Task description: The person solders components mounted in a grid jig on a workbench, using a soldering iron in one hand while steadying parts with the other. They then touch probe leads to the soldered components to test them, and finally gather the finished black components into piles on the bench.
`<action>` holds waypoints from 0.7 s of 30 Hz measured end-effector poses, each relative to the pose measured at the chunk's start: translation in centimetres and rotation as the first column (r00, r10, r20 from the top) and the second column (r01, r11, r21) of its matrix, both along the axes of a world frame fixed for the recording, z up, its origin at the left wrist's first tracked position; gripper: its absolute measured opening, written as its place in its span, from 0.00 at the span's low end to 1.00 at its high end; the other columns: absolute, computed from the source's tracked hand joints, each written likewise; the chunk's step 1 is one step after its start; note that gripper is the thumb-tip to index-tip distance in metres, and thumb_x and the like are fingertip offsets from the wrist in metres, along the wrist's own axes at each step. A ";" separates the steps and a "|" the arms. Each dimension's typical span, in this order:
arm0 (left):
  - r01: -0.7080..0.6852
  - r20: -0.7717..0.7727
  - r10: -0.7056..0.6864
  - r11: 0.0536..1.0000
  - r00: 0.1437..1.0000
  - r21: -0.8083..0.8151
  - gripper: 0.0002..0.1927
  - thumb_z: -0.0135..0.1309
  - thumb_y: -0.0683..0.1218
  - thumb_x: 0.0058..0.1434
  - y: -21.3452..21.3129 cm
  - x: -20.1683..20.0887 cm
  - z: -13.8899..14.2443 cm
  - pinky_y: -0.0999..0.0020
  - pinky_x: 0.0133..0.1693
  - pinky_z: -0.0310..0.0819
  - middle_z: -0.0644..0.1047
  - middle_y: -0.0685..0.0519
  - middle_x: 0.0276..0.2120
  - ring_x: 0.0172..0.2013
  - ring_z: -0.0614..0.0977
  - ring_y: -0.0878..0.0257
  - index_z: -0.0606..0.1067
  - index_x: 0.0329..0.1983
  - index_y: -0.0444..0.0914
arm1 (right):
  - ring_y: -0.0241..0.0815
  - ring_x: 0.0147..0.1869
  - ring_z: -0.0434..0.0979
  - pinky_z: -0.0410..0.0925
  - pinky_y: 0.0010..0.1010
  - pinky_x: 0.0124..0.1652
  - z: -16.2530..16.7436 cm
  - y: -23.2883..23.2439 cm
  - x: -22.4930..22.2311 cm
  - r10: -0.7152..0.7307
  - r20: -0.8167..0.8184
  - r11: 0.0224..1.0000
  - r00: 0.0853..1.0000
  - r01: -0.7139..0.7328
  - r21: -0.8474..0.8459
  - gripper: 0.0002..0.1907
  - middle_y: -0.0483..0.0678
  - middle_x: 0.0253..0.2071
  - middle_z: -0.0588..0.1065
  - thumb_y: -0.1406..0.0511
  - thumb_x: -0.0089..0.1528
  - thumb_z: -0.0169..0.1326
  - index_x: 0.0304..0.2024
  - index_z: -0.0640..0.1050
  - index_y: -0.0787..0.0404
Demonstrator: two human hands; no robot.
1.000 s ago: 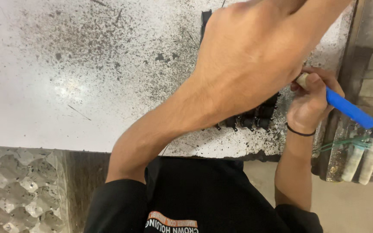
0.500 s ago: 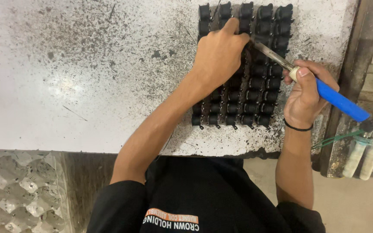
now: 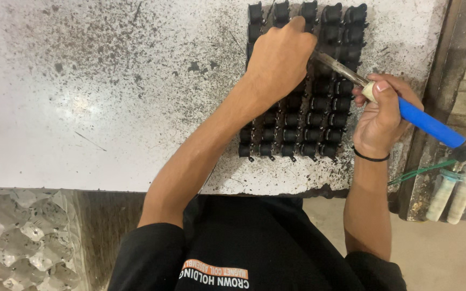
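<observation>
The grid of small bobbins (image 3: 319, 116) lay on the worktable (image 3: 109, 97), toward its right side. The left hand (image 3: 279, 56) rested on the grid. The right hand (image 3: 381, 116) was just right of it, holding the soldering iron (image 3: 405, 110) over the bobbins.

I see open table (image 3: 109, 108) left of the black parts (image 3: 319, 113); my hands crowd them, and white tubes (image 3: 454, 194) block the right edge.

A second ago the left hand (image 3: 279, 56) loomed close to the camera, covering most of the grid of small black parts (image 3: 303, 86); it has since dropped onto the upper rows, baring the grid. The right hand (image 3: 381, 116) with the blue-handled soldering iron (image 3: 400, 105) has shifted slightly, its metal tip reaching under the left hand
</observation>
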State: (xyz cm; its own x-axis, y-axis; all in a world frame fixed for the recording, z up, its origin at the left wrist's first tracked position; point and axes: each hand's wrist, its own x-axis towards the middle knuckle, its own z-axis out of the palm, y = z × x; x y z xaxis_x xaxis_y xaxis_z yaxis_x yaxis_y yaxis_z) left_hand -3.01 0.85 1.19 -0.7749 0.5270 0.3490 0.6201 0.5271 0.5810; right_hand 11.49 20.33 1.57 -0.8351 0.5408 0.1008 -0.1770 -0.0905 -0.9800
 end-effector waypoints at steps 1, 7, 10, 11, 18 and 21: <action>0.003 0.005 -0.003 1.000 1.000 -0.002 0.02 0.57 0.36 0.50 0.0 0.0 0.0 0.49 0.32 0.80 0.76 0.41 0.36 0.31 0.84 0.42 0.78 0.27 0.33 | 0.49 0.35 0.79 0.71 0.32 0.34 0.0 0.0 0.0 -0.003 0.002 1.000 1.000 0.003 -0.004 0.13 0.59 0.41 0.77 0.67 0.69 0.58 0.46 0.78 0.77; -0.008 -0.002 0.008 1.000 1.000 -0.022 0.02 0.58 0.36 0.49 0.1 0.3 0.4 0.50 0.32 0.80 0.76 0.41 0.38 0.31 0.84 0.42 0.78 0.27 0.33 | 0.49 0.35 0.79 0.71 0.31 0.34 0.1 -0.2 0.1 -0.003 0.006 1.000 1.000 0.003 0.008 0.14 0.59 0.41 0.77 0.67 0.69 0.58 0.46 0.78 0.77; 0.001 0.014 -0.001 1.000 1.000 0.007 0.02 0.57 0.36 0.50 -0.2 0.4 0.5 0.50 0.31 0.80 0.76 0.42 0.38 0.30 0.84 0.43 0.79 0.28 0.33 | 0.49 0.34 0.79 0.71 0.31 0.34 0.3 -0.4 0.1 -0.010 -0.012 1.000 1.000 0.010 -0.001 0.13 0.58 0.41 0.77 0.67 0.69 0.58 0.46 0.78 0.76; 0.004 0.015 -0.005 0.999 1.000 0.034 0.04 0.57 0.36 0.50 -0.2 0.5 0.5 0.50 0.31 0.80 0.76 0.42 0.38 0.30 0.84 0.43 0.80 0.30 0.34 | 0.49 0.34 0.79 0.70 0.31 0.33 0.4 -0.4 0.2 -0.020 -0.009 1.000 1.000 0.020 -0.010 0.13 0.58 0.40 0.77 0.67 0.69 0.58 0.46 0.78 0.76; -0.006 -0.006 0.006 1.000 1.000 0.015 0.03 0.56 0.36 0.49 -0.3 0.2 0.0 0.51 0.31 0.80 0.77 0.43 0.36 0.30 0.84 0.42 0.79 0.26 0.33 | 0.49 0.35 0.79 0.70 0.32 0.34 0.4 -0.5 0.2 -0.029 -0.015 0.999 0.999 0.029 0.014 0.12 0.59 0.41 0.76 0.68 0.69 0.57 0.46 0.78 0.77; -0.014 -0.006 0.014 1.000 1.000 -0.010 0.03 0.56 0.35 0.49 -0.1 0.0 -0.3 0.51 0.32 0.81 0.77 0.43 0.36 0.31 0.84 0.42 0.79 0.26 0.33 | 0.49 0.36 0.79 0.72 0.33 0.36 0.3 -0.4 0.2 -0.025 -0.019 1.000 1.000 0.025 0.012 0.12 0.60 0.42 0.77 0.69 0.69 0.57 0.46 0.78 0.77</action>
State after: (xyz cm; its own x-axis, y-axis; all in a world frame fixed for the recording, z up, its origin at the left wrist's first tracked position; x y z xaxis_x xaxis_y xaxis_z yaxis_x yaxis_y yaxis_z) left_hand -2.98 0.72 0.94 -0.7802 0.5198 0.3480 0.6159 0.5416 0.5722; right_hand 11.64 19.98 1.89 -0.8192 0.5602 0.1230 -0.1971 -0.0737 -0.9776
